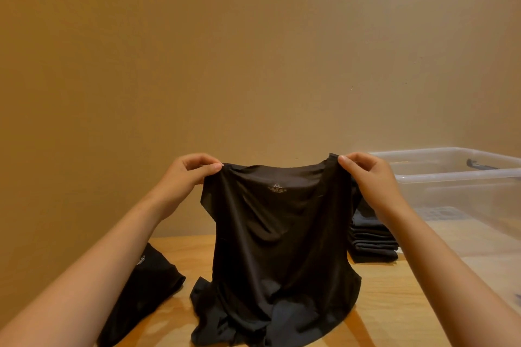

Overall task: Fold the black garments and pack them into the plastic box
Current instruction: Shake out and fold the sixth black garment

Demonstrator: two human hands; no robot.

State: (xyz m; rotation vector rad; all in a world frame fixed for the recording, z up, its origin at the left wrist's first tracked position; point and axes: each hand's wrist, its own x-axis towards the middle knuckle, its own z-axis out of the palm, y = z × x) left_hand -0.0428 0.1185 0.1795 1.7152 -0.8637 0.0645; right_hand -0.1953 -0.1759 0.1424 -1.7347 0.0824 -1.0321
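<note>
A black T-shirt (279, 239) hangs upright in front of me, its collar with a small gold label facing me and its hem bunched on the wooden table. My left hand (186, 177) pinches its left shoulder. At the other shoulder my right hand (369, 175) pinches the cloth the same way. A clear plastic box (456, 177) stands at the right. A stack of folded black garments (372, 239) sits beside the box, behind my right wrist. Another black garment (149, 287) lies unfolded on the table under my left forearm.
The wooden table (394, 304) runs up to a plain tan wall (253, 51). A dark handle clip (479, 165) shows on the box's far rim.
</note>
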